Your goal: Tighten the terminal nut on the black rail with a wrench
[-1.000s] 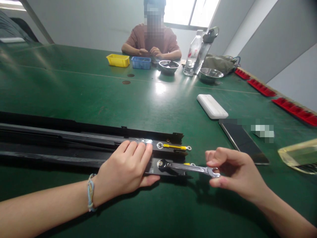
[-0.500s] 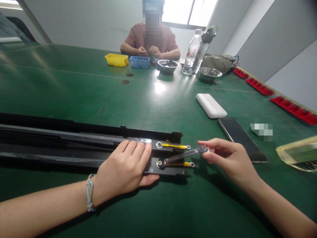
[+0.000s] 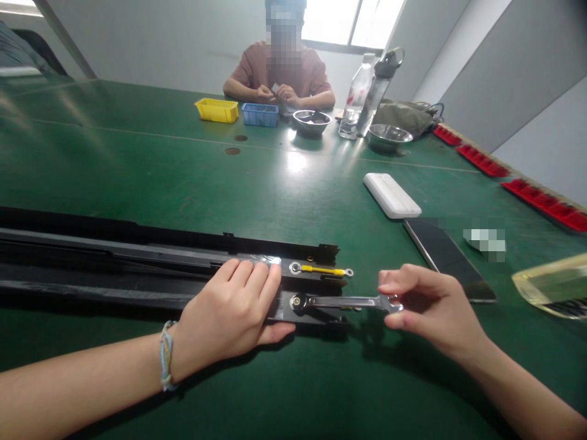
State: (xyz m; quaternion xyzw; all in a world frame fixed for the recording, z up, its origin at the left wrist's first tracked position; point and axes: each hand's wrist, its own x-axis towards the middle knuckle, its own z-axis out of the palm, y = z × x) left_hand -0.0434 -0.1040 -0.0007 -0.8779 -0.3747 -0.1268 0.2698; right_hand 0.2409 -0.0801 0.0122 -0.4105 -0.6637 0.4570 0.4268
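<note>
My right hand [image 3: 426, 305] pinches the open end of a combination wrench [image 3: 348, 302] between thumb and fingers. The wrench's ring end sits around a nut [image 3: 297, 301] at the right end of the nearer black metal rail [image 3: 279, 311]. My left hand [image 3: 233, 305] is closed over the rails, fingers on top and thumb along the near edge. A yellow wire with ring terminals [image 3: 321, 270] is fixed at one end to the farther black rail [image 3: 165, 247]. A second yellow wire is mostly hidden under the wrench.
Right of the rails lie a white power bank [image 3: 392, 195], a phone [image 3: 449, 260] and a clear yellowish object [image 3: 550, 284]. Farther back are yellow [image 3: 217, 111] and blue [image 3: 260, 115] bins, metal bowls [image 3: 312, 124] and bottles [image 3: 355, 101]. A person [image 3: 279, 73] sits opposite.
My right hand has swung the wrench's free end towards me and slightly right, turning about the nut. More of the nearer yellow wire is now covered. My left hand stays in place.
</note>
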